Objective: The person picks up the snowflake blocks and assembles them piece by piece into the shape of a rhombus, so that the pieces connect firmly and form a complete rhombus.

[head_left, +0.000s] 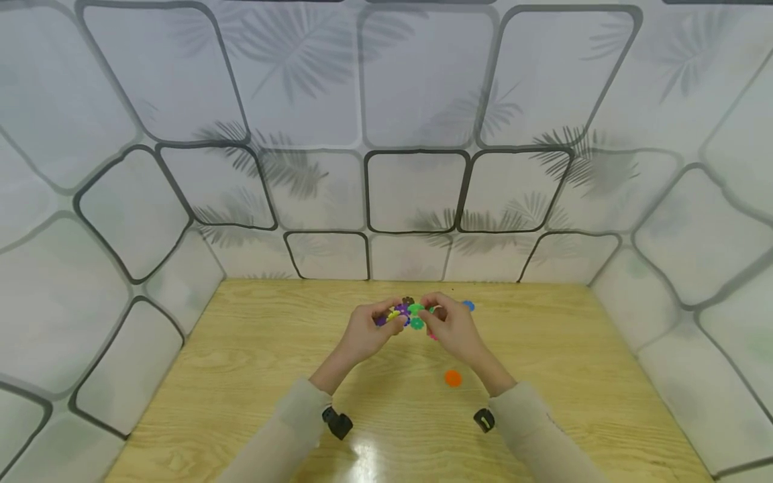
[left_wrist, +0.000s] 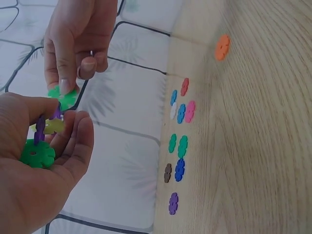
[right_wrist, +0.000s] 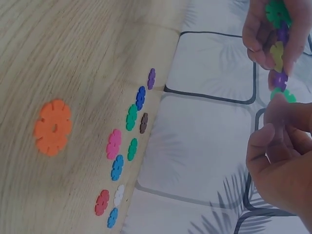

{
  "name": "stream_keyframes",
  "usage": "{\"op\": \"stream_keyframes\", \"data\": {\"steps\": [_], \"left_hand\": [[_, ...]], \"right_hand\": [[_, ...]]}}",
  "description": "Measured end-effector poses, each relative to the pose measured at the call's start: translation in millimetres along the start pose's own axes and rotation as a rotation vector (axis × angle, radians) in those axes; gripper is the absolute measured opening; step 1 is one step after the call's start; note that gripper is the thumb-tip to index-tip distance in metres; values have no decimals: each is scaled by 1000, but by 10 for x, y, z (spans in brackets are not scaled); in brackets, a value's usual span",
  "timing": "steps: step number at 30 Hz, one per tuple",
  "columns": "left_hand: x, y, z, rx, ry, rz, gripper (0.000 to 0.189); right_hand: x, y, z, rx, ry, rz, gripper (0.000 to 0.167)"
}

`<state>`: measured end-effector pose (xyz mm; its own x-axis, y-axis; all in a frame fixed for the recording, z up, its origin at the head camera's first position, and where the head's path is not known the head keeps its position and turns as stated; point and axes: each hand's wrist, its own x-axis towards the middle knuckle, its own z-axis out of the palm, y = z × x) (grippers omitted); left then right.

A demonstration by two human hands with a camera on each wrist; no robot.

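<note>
A short chain of notched plastic flower discs is held in the air between both hands. In the left wrist view it runs from a green disc (left_wrist: 38,154) through purple and a yellow disc (left_wrist: 54,126) to another green disc (left_wrist: 64,99). The left hand (head_left: 370,330) grips the chain, with the lower green disc against its palm and the thumb over the purple part. Thumb and fingers of the right hand (head_left: 454,330) pinch the green disc at the far end. That disc meets the purple one beside it; how deep their slots sit cannot be seen.
Several loose discs lie in a loose row toward the table's back, among them a pink disc (right_wrist: 114,144), a brown disc (right_wrist: 144,123) and a white disc (right_wrist: 119,195). Nearer lies an orange disc (head_left: 453,378). Patterned panels (head_left: 417,191) enclose the wooden table (head_left: 272,349).
</note>
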<state>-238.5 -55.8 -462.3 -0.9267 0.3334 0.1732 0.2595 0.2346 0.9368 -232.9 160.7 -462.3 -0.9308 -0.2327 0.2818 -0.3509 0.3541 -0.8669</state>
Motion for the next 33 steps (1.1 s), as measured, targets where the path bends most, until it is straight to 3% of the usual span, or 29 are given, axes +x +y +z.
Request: {"op": "stream_keyframes", "data": {"steps": [5, 16, 25, 33], "left_hand": [[15, 9, 2, -21, -19, 16, 48], [43, 14, -7, -7, -49, 5, 43], [44, 12, 11, -31, -143, -9, 44], [30, 23, 8, -36, -98, -35, 37]], "right_hand": [[0, 3, 28, 27, 16, 36, 9], [1, -73, -38, -38, -27, 44, 10], [-2, -38, -62, -55, -58, 63, 7], [-58, 10, -138, -53, -21, 66, 9]]}}
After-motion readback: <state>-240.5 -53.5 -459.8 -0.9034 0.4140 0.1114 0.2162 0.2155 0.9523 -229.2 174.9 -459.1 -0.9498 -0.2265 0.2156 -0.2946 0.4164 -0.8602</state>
